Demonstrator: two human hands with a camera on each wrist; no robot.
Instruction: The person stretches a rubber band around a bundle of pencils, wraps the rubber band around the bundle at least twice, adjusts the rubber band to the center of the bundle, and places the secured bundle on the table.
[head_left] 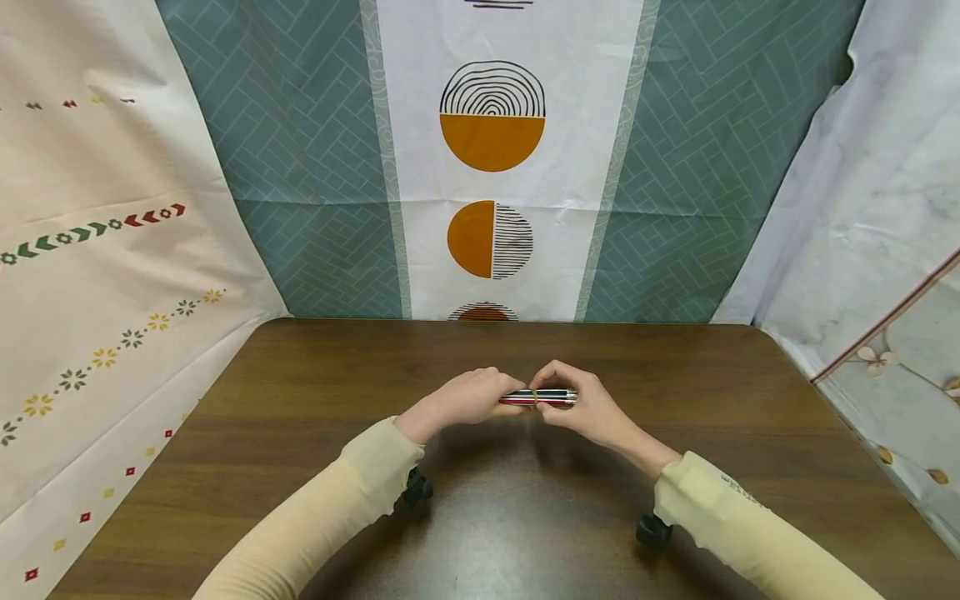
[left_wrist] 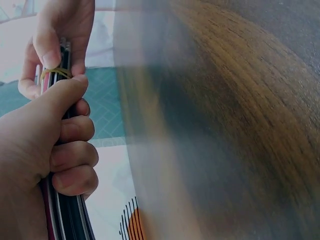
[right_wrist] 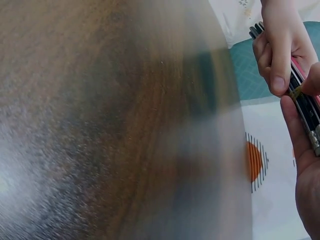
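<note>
A bundle of pencils [head_left: 557, 397], dark with some red and white, is held level above the table with silvery ends to the right. A thin yellowish rubber band [left_wrist: 56, 73] goes round it. My left hand [head_left: 472, 395] grips the bundle, fingers curled round it and thumb along it toward the band. My right hand [head_left: 588, 408] has its thumb and index finger at the rubber band, pinching there from both sides of the bundle. In the right wrist view the pencils [right_wrist: 307, 110] run between both hands, the band right by the left thumb tip.
A brown wooden table [head_left: 480, 533] lies under both hands. Patterned cloths hang round it: a green and white one [head_left: 315, 167] behind, a cream one [head_left: 90, 275] on the left, a pale one [head_left: 885, 208] on the right. Dark wrist devices show below both sleeves.
</note>
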